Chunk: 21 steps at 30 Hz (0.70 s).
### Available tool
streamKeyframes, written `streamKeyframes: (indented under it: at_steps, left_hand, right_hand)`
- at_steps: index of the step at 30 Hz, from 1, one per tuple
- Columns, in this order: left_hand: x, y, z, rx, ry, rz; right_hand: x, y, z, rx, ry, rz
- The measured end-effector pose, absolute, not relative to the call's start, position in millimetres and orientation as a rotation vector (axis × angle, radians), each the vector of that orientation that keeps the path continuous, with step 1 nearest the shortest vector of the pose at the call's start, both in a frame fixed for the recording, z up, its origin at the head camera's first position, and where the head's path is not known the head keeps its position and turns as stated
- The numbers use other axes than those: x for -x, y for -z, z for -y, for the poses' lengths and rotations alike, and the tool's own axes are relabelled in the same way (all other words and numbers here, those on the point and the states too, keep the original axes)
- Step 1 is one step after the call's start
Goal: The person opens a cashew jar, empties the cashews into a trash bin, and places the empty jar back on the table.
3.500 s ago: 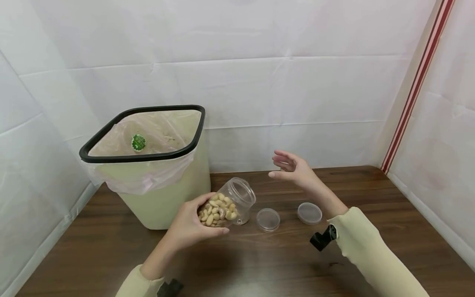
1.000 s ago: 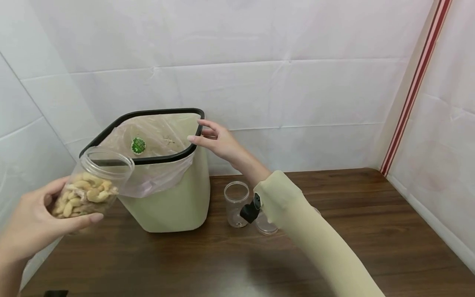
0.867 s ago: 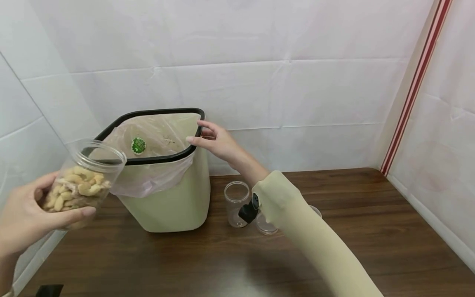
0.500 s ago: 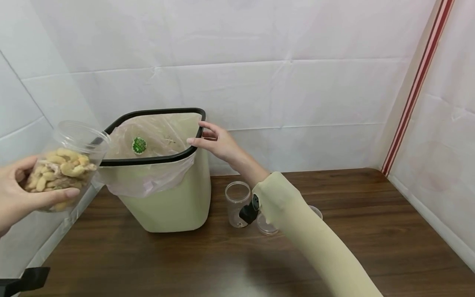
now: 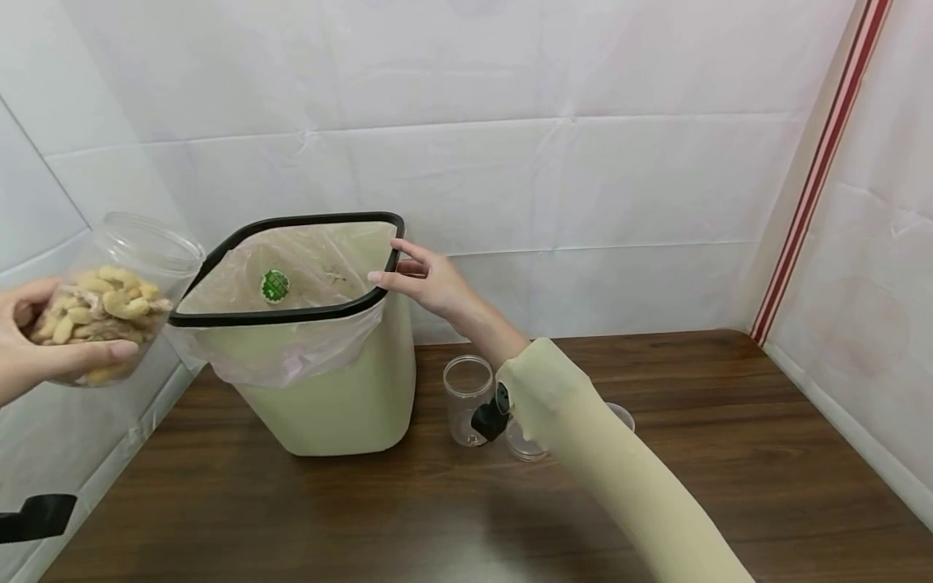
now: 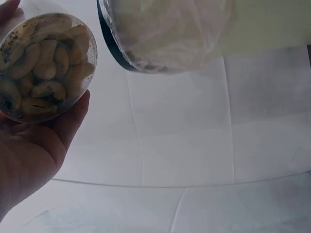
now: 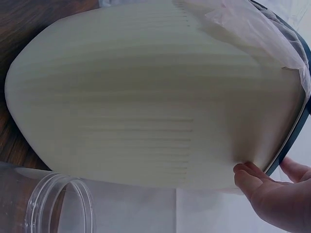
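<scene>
At the far left of the head view, my left hand (image 5: 40, 352) grips a clear plastic jar (image 5: 156, 243), lidless and tilted towards the trash bin. Cashews (image 5: 117, 300) fill its lower part; the left wrist view shows them through the base. The pale green bin (image 5: 342, 397) stands left of centre with a black rim (image 5: 291, 314) and a pinkish liner bag (image 5: 306, 356). My right hand (image 5: 430, 279) holds the rim's right side, its thumb at the rim and its fingers (image 7: 250, 177) curled against the outer wall in the right wrist view.
A second clear jar (image 5: 466, 389), lidless and upright, stands right of the bin. Beside it are two clear lids, one (image 5: 521, 445) partly behind my right wrist camera and another (image 5: 622, 414) mostly hidden by the sleeve. A green round label (image 5: 274, 286) lies inside the bin.
My left hand has carried the cashew jar from beside the other jar to the bin's left, then further left and up. Over the same span my right hand came onto the bin's rim.
</scene>
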<state>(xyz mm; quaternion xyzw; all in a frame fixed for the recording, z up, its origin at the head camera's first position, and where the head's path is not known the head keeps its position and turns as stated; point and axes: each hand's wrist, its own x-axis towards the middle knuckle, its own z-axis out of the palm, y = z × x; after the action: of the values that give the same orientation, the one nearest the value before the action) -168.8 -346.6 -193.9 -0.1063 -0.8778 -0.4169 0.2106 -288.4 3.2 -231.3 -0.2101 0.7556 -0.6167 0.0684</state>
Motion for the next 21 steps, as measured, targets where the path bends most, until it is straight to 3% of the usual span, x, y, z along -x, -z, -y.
streamKeyframes:
  at_steps: [21]
  left_hand:
    - [207.7, 175.2, 360.1, 0.009, 0.581, 2.742]
  right_hand:
    - [286.9, 231.5, 1.2, 0.612, 1.898, -2.268]
